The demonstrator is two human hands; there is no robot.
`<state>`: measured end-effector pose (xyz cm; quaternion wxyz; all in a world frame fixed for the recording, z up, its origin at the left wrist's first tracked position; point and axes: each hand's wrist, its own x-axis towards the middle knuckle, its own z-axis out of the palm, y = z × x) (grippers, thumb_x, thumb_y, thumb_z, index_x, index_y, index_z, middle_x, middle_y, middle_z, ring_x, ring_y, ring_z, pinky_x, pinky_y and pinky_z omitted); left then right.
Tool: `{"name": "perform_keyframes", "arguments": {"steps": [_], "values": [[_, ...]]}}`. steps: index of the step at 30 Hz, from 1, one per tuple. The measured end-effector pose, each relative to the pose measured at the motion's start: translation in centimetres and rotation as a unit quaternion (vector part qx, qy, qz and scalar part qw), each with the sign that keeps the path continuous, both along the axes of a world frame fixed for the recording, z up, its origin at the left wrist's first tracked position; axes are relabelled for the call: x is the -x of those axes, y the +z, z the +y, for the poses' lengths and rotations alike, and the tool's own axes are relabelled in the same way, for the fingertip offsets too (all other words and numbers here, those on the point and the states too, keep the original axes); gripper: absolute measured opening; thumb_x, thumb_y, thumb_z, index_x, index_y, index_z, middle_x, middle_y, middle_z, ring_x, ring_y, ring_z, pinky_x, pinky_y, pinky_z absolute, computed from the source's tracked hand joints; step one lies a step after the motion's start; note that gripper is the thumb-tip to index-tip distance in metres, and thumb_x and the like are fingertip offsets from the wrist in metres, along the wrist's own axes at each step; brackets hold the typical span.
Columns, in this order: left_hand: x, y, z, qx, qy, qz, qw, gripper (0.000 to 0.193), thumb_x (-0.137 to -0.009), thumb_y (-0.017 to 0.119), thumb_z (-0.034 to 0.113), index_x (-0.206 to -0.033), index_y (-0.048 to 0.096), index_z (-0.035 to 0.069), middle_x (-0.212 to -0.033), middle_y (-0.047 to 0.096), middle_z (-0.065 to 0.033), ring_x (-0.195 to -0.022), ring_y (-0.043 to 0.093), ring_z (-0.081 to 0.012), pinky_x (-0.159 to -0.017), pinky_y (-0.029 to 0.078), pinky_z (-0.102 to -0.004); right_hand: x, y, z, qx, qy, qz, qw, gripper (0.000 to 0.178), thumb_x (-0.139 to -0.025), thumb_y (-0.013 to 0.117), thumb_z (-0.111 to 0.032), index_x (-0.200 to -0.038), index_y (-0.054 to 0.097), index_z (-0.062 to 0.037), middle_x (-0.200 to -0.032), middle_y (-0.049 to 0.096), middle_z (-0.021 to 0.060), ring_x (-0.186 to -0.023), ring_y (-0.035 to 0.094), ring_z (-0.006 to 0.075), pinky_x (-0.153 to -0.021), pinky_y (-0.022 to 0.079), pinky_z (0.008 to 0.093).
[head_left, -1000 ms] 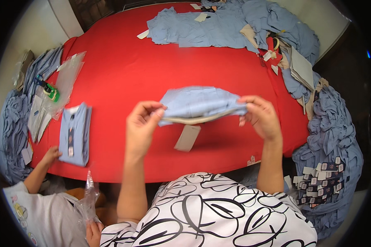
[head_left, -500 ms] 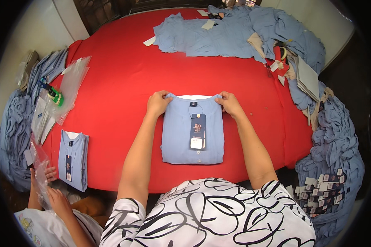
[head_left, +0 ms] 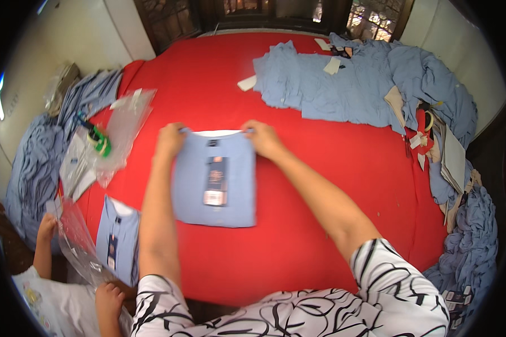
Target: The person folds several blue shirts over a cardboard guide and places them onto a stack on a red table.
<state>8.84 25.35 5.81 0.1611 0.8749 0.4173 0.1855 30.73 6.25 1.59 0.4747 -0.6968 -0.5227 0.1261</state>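
Between my hands is a light blue folded shirt [head_left: 239, 185], its white collar insert showing at the top and a dark hang tag [head_left: 215, 181] lying down its front. My left hand [head_left: 171, 140] pinches the shirt's upper left corner. At the upper right corner, my right hand [head_left: 262, 139] grips the cloth in the same way. The shirt is slightly blurred; whether it touches the table cannot be made out. Left of my left forearm lies a second folded blue shirt [head_left: 130, 238] with its own tag, partly covered by that arm.
A co-worker's hands [head_left: 108, 300] hold a clear plastic bag [head_left: 76, 230] at the lower left. More plastic bags [head_left: 130, 126] and a green tape dispenser [head_left: 100, 143] lie on the red-covered table [head_left: 320, 180]. Loose blue garments [head_left: 343, 84] are heaped at the back right, with more piles along both sides.
Both my hands have carried the folded shirt leftward, toward the second shirt. The view has shifted too. The co-worker's hands have moved apart, stretching out the plastic bag.
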Motion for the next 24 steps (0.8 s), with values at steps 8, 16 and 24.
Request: {"name": "perform_keyframes", "arguments": {"steps": [8,16,24], "values": [[2.8,0.0,21.3,-0.159,0.077,0.049,0.983,0.026,-0.082,0.064,0.01,-0.108,0.07,0.008,-0.101,0.069,-0.0241,-0.099,0.066,-0.0405,-0.087,0.052,-0.0455,1.7,3.8,18.6,0.049,0.122,0.203,0.97,0.041,-0.086,0.069,-0.012,-0.127,0.06,-0.0069,-0.119,0.064,0.0195,-0.115,0.06,0.0322,-0.097,0.048,0.0398],[7.0,-6.2,23.2,-0.12,0.205,-0.02,0.971,0.029,-0.085,0.065,0.015,-0.112,0.069,0.007,-0.114,0.067,-0.0226,-0.105,0.064,-0.04,-0.088,0.051,-0.0459,-18.4,0.1,-0.4,0.142,-0.425,-0.265,0.853,0.032,-0.083,0.073,-0.022,-0.111,0.063,-0.009,-0.109,0.062,0.0131,-0.104,0.056,0.0338,-0.088,0.045,0.0476],[-8.6,0.3,-5.8,0.352,-0.132,-0.268,0.887,0.068,-0.098,0.046,0.057,-0.12,0.063,-0.005,-0.116,0.065,-0.0214,-0.1,0.066,-0.0289,-0.089,0.052,-0.0419,-7.6,6.1,-11.6,0.128,-0.023,-0.414,0.901,0.016,-0.086,0.066,-0.018,-0.1,0.067,-0.0107,-0.102,0.066,0.0053,-0.104,0.057,0.03,-0.092,0.039,0.0476]]}}
